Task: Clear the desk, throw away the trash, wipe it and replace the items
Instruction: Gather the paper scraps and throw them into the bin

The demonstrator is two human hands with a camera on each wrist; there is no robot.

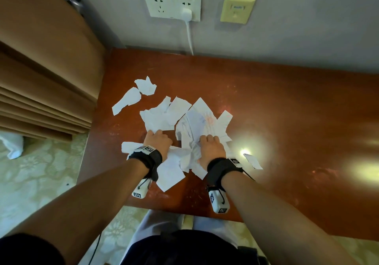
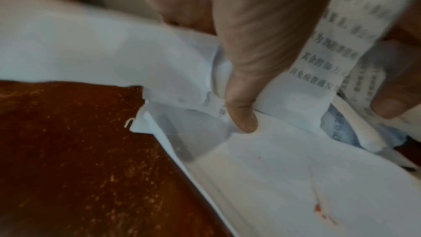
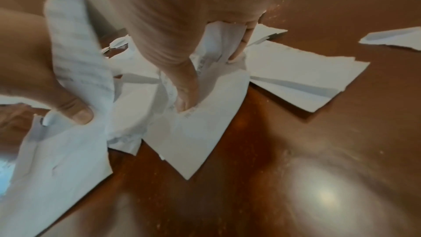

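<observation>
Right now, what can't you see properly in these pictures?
Print on the torn white paper scraps: blurred in both wrist views.
Scraps under the left hand and right hand: covered by them, head view.
Reddish-brown wooden desk: right end cut off, head view.

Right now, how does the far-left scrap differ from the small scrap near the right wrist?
The far-left scrap is long and clearly larger; the small scrap is short. The far-left scrap lies right next to another scrap; the small scrap lies alone, apart from the paper pile. The far-left scrap sits far back on the desk; the small scrap sits nearer the person. Both are white torn paper.
</observation>
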